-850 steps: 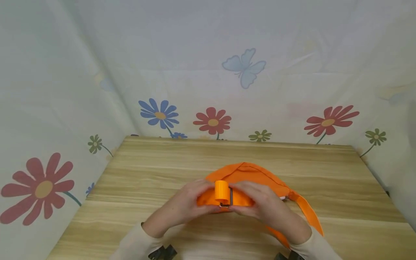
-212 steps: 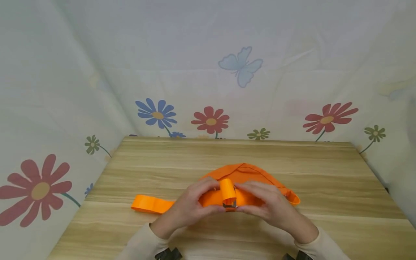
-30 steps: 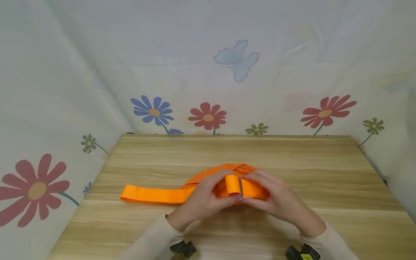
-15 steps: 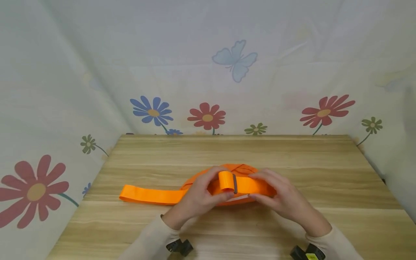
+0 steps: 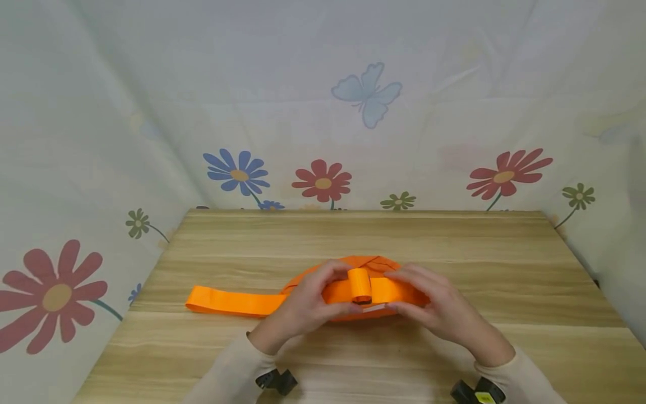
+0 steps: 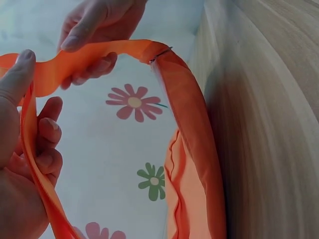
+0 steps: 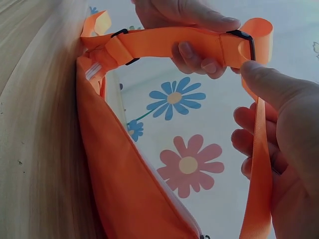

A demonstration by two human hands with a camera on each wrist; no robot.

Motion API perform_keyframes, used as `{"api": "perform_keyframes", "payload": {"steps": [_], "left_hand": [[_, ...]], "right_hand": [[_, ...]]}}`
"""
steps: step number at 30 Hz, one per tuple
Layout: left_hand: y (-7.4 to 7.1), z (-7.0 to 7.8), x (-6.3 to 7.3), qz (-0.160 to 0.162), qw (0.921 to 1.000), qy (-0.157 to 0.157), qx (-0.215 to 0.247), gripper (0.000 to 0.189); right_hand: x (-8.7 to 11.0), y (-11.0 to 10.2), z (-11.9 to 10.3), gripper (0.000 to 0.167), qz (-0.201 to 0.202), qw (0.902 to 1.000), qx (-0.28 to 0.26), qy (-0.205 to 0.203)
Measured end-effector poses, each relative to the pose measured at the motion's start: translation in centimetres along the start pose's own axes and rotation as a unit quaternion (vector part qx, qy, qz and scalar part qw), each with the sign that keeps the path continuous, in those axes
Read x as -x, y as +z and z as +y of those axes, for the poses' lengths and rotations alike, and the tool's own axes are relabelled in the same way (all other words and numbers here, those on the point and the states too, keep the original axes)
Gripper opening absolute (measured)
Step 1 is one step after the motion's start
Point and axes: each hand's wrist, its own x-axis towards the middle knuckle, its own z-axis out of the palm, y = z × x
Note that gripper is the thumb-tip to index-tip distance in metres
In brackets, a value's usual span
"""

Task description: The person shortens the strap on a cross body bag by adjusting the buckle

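An orange sling bag [image 7: 114,159] rests on the table, largely behind the hands in the head view. Its flat strap [image 5: 388,290] is lifted above it. My left hand [image 5: 305,306] pinches the strap close to a dark slider buckle [image 7: 244,42]. Opposite, my right hand [image 5: 436,300] pinches the strap, thumb on top and fingers underneath in its wrist view. Between the hands a short strap loop [image 5: 359,285] stands up and mostly covers the buckle in the head view. Another dark fitting [image 7: 122,34] joins the strap near the bag's end.
A folded strap length [image 5: 232,302] lies leftward on the wooden table [image 5: 404,359]. A flower-printed cloth [image 5: 282,123] hangs behind the table and along its sides. Black wrist devices [image 5: 276,381] sit below the cuffs.
Since half a second ago the loop has tipped right over the buckle. My right hand has drawn back slightly from it over the last second. Earlier, the loose strap lay at the right.
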Motion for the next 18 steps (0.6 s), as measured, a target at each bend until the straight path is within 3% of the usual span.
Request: {"api": "perform_keyframes", "payload": {"steps": [4, 9, 18], "left_hand": [[0.17, 0.04, -0.1, 0.007, 0.9998, 0.007, -0.018, 0.059], [-0.04, 0.17, 0.03, 0.011, 0.9994, -0.006, -0.033, 0.061], [0.21, 0.3, -0.06, -0.004, 0.9996, -0.012, -0.024, 0.065]], "right_hand": [[-0.05, 0.01, -0.01, 0.044, 0.003, 1.0, -0.003, -0.005], [-0.05, -0.03, -0.03, 0.049, 0.019, 0.9992, -0.034, -0.002], [-0.25, 0.18, -0.32, 0.049, 0.028, 0.9987, -0.043, -0.005]]}}
